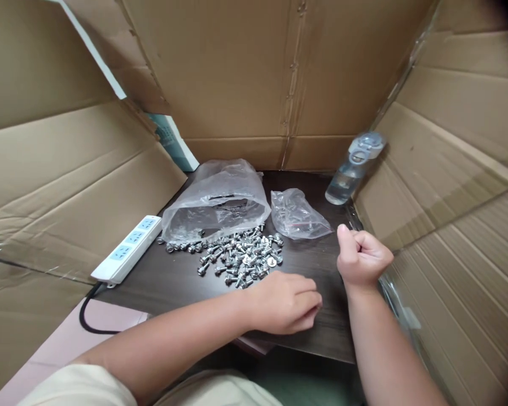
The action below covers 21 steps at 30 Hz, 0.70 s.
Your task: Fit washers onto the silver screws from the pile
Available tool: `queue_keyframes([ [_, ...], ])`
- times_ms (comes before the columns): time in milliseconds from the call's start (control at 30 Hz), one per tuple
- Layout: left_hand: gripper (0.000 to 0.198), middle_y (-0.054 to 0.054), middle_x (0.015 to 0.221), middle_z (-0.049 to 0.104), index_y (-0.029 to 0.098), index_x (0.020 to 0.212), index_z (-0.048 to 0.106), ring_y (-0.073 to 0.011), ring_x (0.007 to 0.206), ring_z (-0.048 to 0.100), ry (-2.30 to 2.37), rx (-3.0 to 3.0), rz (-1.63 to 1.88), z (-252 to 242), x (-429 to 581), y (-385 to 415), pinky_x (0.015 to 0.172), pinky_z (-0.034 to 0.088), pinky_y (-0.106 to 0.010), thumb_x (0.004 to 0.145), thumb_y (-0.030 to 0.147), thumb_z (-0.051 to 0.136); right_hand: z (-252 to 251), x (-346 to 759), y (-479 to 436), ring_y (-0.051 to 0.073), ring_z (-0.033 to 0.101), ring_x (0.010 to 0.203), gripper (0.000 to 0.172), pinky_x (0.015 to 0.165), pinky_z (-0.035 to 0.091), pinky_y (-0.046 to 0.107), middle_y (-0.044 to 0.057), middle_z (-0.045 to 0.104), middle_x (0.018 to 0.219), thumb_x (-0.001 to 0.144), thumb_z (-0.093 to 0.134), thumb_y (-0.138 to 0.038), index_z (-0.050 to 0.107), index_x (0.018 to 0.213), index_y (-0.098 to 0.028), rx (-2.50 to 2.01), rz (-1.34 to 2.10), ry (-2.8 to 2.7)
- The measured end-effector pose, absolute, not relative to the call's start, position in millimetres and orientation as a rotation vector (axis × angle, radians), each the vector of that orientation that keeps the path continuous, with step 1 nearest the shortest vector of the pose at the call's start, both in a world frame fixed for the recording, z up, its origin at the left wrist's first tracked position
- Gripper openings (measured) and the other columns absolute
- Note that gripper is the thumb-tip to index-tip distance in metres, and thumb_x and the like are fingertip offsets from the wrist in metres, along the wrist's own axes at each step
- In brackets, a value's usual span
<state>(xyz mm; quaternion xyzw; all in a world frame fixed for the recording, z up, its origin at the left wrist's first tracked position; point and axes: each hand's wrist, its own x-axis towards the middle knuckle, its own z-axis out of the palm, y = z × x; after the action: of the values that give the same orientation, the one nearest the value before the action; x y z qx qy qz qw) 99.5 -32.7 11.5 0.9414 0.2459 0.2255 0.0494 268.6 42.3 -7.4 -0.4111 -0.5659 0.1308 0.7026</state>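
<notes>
A heap of zinc-coloured flanged screws (pixel 241 256) lies loose on the dark worktop (pixel 322 332), spread mostly left to right, with a thin trail running left along the lower edge of a large clear plastic bag (pixel 215 200). A smaller clear bag (pixel 298 215), with more screws inside, lies just to the heap's right.

The left grip (pixel 284 301) is the nearer one. It crosses in front of the body and rests on the worktop just below and to the right of the heap, so the screws lie up and to the left of it. Its fingers curl loosely downward, and I can't tell whether they hold anything. The right grip (pixel 361 258) is farther off, raised beyond the small bag's lower right corner, closed into a narrow pinch of thumb and forefinger. Whether anything sits in that pinch is too small to tell.

A white power strip (pixel 125 249) lies beyond the heap at the left, and a clear plastic bottle (pixel 351 169) leans against the cardboard sheets (pixel 237 67) walling the worktop.
</notes>
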Motion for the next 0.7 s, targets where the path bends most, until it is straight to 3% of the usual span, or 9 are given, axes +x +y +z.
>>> queue_keyframes([
  [167,0.009,-0.004,0.077,0.064,0.015,0.089,0.058,-0.0145,0.068,0.058,0.665,2.870,0.928,24.1,48.7,-38.9,0.059,0.047,-0.025,0.087,0.016,0.049,-2.6,246.4,37.2,0.007,0.029,0.046,0.047,0.047,0.022,0.026,-0.006,0.030,0.052,0.077,0.068,-0.006,0.029,0.053,-0.019,-0.749,0.218,-1.671],
  [267,0.010,-0.007,0.085,0.066,0.017,0.092,0.055,-0.0155,0.075,0.061,0.792,2.746,1.005,26.4,18.6,-35.5,0.064,0.049,-0.024,0.086,0.013,0.048,19.1,214.1,39.0,0.010,0.038,0.052,0.035,0.052,0.032,0.027,-0.003,0.040,0.056,0.081,0.065,-0.008,0.040,0.058,-0.019,-0.615,0.246,-1.927],
  [367,0.014,-0.009,0.089,0.067,0.017,0.097,0.052,-0.0168,0.082,0.064,0.845,2.572,1.133,20.6,-7.8,-33.3,0.073,0.052,-0.026,0.086,0.010,0.049,41.5,170.1,50.6,0.017,0.051,0.069,0.019,0.070,0.045,0.033,0.004,0.057,0.069,0.091,0.054,-0.019,0.056,0.073,-0.017,-0.491,0.287,-2.310],
  [500,0.021,-0.008,0.086,0.069,0.018,0.101,0.050,-0.0168,0.077,0.065,0.875,2.396,1.316,3.5,-31.7,-34.6,0.071,0.052,-0.026,0.083,0.008,0.052,48.9,107.1,83.5,0.022,0.057,0.101,0.024,0.097,0.043,0.036,0.012,0.067,0.099,0.097,0.042,-0.021,0.065,0.094,-0.014,-0.604,0.310,-2.853],
  [700,0.015,-0.006,0.075,0.065,0.018,0.095,0.050,-0.0150,0.064,0.060,0.990,2.294,1.423,-11.5,-44.5,-31.7,0.061,0.048,-0.025,0.083,0.009,0.051,50.6,30.6,152.1,0.023,0.065,0.081,0.009,0.076,0.052,0.035,0.014,0.071,0.091,0.086,0.063,-0.020,0.069,0.089,-0.014,-0.986,0.297,-2.961],
])
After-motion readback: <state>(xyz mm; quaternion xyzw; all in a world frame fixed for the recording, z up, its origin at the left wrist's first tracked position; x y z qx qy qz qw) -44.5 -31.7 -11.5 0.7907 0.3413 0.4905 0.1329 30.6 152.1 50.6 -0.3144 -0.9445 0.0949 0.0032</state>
